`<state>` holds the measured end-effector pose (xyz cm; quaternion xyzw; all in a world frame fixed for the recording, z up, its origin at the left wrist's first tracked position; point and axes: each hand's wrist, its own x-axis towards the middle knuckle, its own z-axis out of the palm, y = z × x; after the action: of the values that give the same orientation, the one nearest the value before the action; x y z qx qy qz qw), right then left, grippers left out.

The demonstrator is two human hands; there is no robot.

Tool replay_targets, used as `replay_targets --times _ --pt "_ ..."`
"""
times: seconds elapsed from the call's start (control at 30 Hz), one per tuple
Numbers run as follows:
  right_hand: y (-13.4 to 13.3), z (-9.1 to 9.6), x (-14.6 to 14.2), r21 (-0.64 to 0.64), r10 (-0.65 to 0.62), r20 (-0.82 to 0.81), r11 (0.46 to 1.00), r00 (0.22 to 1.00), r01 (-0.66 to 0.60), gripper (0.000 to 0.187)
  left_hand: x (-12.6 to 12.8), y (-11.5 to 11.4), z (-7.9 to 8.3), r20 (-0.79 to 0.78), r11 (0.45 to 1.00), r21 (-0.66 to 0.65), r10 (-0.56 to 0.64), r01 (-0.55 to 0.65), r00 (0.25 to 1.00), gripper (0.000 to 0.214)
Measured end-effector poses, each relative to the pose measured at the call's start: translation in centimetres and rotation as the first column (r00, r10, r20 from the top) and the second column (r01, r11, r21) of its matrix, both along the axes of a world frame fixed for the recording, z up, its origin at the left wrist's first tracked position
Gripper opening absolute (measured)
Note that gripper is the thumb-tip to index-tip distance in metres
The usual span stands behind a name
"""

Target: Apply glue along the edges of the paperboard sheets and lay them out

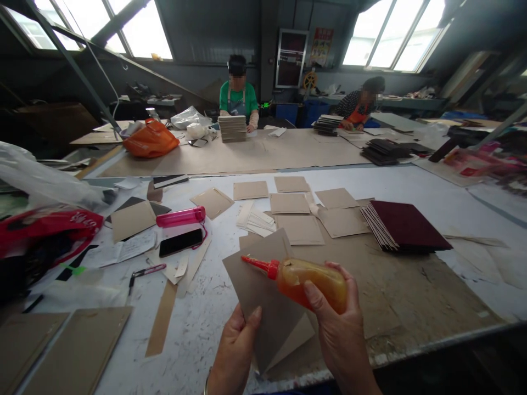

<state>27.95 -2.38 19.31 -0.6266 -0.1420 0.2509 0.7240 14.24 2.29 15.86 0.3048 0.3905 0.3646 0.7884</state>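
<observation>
My left hand (237,345) grips a grey cardboard sheet (263,296) by its left edge, thumb on top, and holds it tilted above the table. In my right hand (340,323) is a glue bottle (313,282) with amber contents and a red nozzle, my fingers wrapped round its body. The nozzle tip points left, over the upper left part of the sheet; whether it touches cannot be made out. Another pale board (294,343) shows beneath the sheet. Beyond my hands lie several grey-beige boards (298,229), some with a glossy line along an edge.
A stack of maroon covers (411,225) stands at the right. Left of my hands lie a phone (181,243), a pink tube (180,216), a pen (148,270) and larger boards (80,351). Two people (239,99) work at the far table, near an orange bag (151,138).
</observation>
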Motion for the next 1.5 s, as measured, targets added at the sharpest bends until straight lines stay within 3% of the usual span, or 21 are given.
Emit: replay_targets --times 0.1,0.2,0.3,0.37,0.43,0.5,0.67,0.9,1.0,1.17,1.27,1.37,1.5 --pt "0.2 0.4 -1.3 -0.013 0.046 -0.027 0.999 0.999 -0.047 0.062 0.0 0.0 -0.7 0.009 0.999 0.032 -0.001 0.0 1.0 0.051" --pt "0.4 1.3 -2.9 0.065 0.142 -0.198 0.989 0.97 -0.131 0.066 0.4 0.2 -0.7 0.02 1.0 0.021 0.021 -0.022 1.0 0.043" --pt "0.2 2.2 -3.6 0.217 0.327 -0.448 0.943 0.832 -0.253 0.066 0.9 0.9 0.1 0.123 0.998 -0.041 0.044 -0.039 0.991 0.033" --pt "-0.3 2.1 -3.1 0.271 0.393 -0.512 0.918 0.764 -0.291 0.067 0.8 1.9 0.9 0.219 0.988 -0.146 0.087 -0.055 0.972 0.03" --pt "-1.1 1.3 -1.8 0.228 0.341 -0.483 0.938 0.807 -0.261 0.068 0.5 3.0 1.7 0.274 0.96 -0.261 0.171 -0.098 0.947 0.032" --pt "-2.0 -0.1 0.0 0.135 0.208 -0.392 0.977 0.896 -0.167 0.068 -0.1 4.0 2.4 0.286 0.932 -0.322 0.265 -0.168 0.921 0.036" --pt "-3.9 -2.4 2.9 -0.065 0.029 -0.163 0.997 0.986 -0.041 0.07 -1.0 5.0 3.6 0.28 0.912 -0.292 0.369 -0.287 0.886 0.042" --pt "-4.2 -0.6 2.0 -0.239 -0.004 0.133 0.97 0.991 0.036 0.064 -0.3 4.6 4.6 0.24 0.9 -0.265 0.409 -0.346 0.88 0.043" --pt "-4.4 -0.1 1.9 -0.274 0.029 0.136 0.962 0.99 0.01 0.063 -0.1 4.5 4.7 0.238 0.898 -0.257 0.417 -0.357 0.877 0.044" --pt "-5.8 -1.0 2.9 -0.242 0.189 -0.098 0.948 0.977 -0.208 0.069 0.5 4.7 4.7 0.233 0.901 -0.251 0.411 -0.354 0.881 0.043" --pt "-6.9 -2.0 3.4 -0.072 0.273 -0.412 0.941 0.869 -0.33 0.071 1.1 5.3 4.1 0.212 0.921 -0.219 0.368 -0.323 0.905 0.042" --pt "-8.0 -2.9 3.7 0.1 0.266 -0.613 0.96 0.744 -0.261 0.064 1.6 6.1 2.7 0.14 0.956 -0.164 0.266 -0.243 0.954 0.042" --pt "-10.1 -4.4 4.7 0.188 0.155 -0.687 0.982 0.71 -0.032 0.053 2.6 7.6 0.7 -0.07 0.998 -0.034 0.046 -0.049 0.996 0.05"
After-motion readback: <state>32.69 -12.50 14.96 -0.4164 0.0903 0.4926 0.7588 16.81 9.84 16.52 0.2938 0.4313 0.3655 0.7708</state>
